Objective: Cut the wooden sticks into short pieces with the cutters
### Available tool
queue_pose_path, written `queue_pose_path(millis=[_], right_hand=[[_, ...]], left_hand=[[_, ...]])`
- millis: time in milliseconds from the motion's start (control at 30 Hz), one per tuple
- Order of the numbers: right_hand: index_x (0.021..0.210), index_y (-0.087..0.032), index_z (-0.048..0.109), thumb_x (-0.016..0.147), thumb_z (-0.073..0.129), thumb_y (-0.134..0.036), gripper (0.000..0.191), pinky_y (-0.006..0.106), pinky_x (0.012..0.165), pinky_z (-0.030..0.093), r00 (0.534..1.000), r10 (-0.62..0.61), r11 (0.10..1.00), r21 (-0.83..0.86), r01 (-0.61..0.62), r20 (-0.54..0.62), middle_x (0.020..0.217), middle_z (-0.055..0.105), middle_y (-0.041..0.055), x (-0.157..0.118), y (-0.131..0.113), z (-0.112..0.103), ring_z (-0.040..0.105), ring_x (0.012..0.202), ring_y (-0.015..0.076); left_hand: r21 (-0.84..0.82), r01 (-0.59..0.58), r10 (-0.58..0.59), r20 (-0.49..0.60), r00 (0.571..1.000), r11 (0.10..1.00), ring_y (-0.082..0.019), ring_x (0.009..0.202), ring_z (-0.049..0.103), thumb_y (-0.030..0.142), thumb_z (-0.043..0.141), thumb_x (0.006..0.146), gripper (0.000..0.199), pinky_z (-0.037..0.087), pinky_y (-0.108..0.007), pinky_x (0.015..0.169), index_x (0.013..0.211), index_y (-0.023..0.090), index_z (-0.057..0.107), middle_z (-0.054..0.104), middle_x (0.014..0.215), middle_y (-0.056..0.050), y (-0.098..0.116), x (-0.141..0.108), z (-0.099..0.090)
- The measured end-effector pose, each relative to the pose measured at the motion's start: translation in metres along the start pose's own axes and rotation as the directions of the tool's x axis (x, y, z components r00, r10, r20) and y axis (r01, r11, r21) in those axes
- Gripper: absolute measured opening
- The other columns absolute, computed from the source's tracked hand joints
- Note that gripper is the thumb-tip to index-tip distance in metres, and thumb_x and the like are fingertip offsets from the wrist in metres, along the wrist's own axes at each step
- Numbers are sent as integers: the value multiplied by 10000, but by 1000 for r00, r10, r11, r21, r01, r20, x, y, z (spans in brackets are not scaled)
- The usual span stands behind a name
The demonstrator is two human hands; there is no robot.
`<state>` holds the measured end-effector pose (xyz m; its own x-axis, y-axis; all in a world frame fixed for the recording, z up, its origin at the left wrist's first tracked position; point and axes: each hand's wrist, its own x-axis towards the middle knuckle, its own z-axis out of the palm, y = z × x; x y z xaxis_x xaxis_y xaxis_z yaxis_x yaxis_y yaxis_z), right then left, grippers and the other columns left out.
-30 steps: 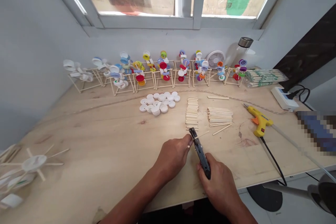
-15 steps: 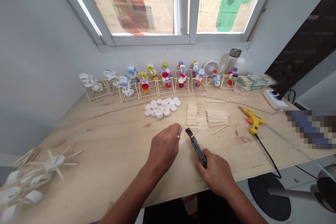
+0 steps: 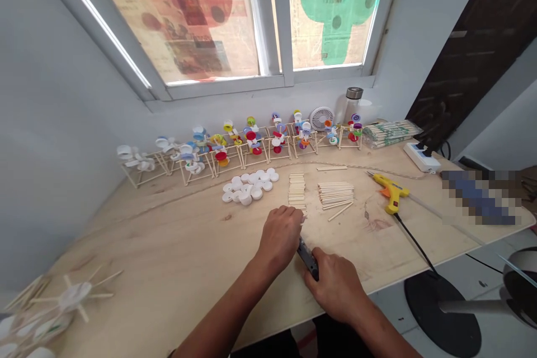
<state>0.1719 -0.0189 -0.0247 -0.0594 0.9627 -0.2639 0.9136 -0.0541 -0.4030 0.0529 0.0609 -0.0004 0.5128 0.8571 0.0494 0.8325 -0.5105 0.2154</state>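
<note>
My right hand [image 3: 335, 285] is wrapped around the handle of a dark grey, narrow hand tool [image 3: 308, 259], whose kind I cannot make out for sure. Its far end is covered by my left hand [image 3: 282, 238], which is closed with the fingertips pressed together at the tool's tip. Whatever sits in those fingertips is hidden. Just beyond them lies a stack of short wooden sticks [image 3: 296, 189]. A pile of longer wooden sticks [image 3: 335, 194] is to its right, with one loose stick [image 3: 340, 212] in front. White bottle caps [image 3: 250, 185] are grouped to the left.
A yellow glue gun [image 3: 393, 191] with a black cord lies at right, near a white power strip [image 3: 422, 158]. Small stick-and-cap wheels on frames [image 3: 254, 145] line the wall. A spoked cap wheel [image 3: 75, 296] lies at left. A small fan [image 3: 321, 118] and a bottle [image 3: 351, 105] stand behind.
My left hand has moved right and come up against the tool's tip, where there was a gap before. My right hand still grips the tool. The camera view has shifted a little.
</note>
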Motion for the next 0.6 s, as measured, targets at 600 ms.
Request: queue_pose_path(millis=[600], right_hand=[[804,-220,535,734,492,-343,148,273,537,281,985,-116,992,64,108,127,756,680,58,-21,13,-5,621,700,254]], left_hand=[[272,-198,185,73,980,942,-169,810,504,139,351,867,164,363,-266,638,839,170,511,544,888,-55,-46,59,10]])
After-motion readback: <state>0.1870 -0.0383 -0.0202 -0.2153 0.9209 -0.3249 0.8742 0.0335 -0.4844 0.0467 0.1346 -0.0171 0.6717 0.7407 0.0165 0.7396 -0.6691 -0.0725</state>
